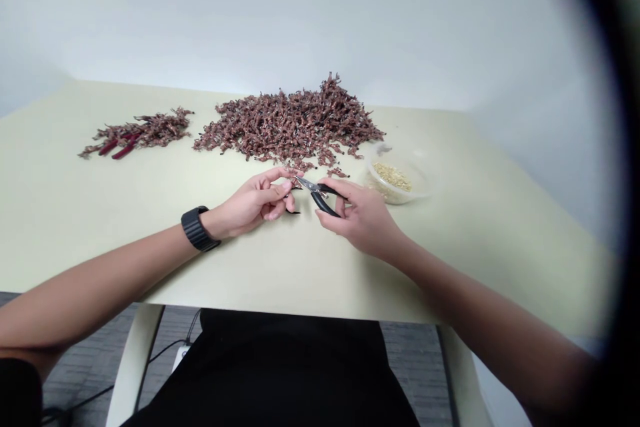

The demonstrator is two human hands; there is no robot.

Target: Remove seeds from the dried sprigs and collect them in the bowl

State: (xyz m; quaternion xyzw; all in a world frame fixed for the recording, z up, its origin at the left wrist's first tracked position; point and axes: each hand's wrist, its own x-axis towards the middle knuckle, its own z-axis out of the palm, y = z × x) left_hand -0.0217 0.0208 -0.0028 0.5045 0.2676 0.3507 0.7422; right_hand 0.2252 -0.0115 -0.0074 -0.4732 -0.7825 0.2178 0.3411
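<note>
My left hand, with a dark band at its wrist, pinches a small reddish-brown piece between thumb and forefinger. Dark thin curved tips show under its curled fingers; what they belong to is hidden. My right hand is closed around the black handles of small pliers. The metal jaws point left and reach the piece at my left fingertips; I cannot tell whether they grip it. Just beyond both hands lies a large heap of similar brown pieces, with a few loose ones near its front edge.
A clear plastic bowl holding yellowish bits stands right of my right hand. At the left of the pale table, a smaller brown pile partly covers a red-handled tool. A wall rises behind the table.
</note>
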